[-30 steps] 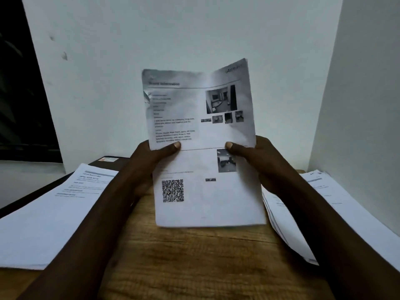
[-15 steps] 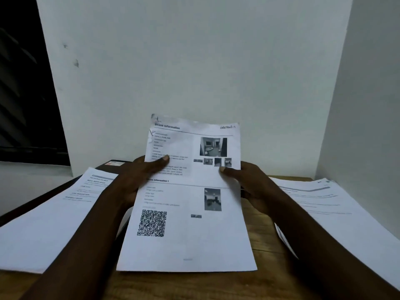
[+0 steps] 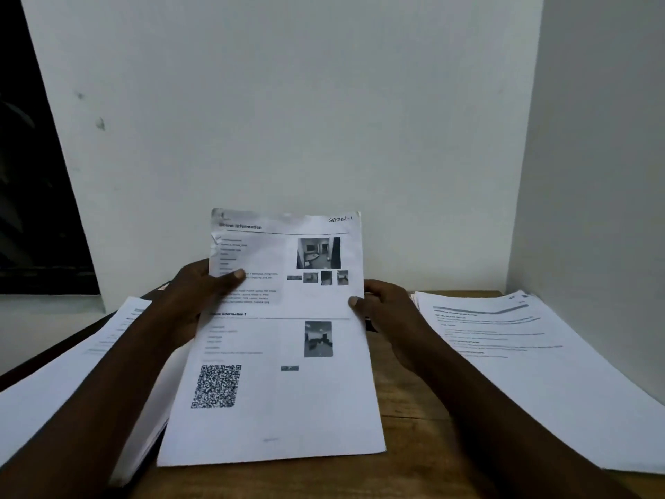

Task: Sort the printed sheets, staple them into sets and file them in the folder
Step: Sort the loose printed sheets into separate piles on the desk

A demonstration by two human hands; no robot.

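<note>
While L hand (image 3: 194, 297), R hand (image 3: 390, 318) grip sheet (image 3: 288, 397), top pts away

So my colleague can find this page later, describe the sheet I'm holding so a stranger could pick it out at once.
On the wooden table in the white corner lie a left paper stack and a right paper stack. Between them, the left hand and right hand hold one sheet. Only it shows a QR code, small photos and handwritten "SECTION-1".
</note>
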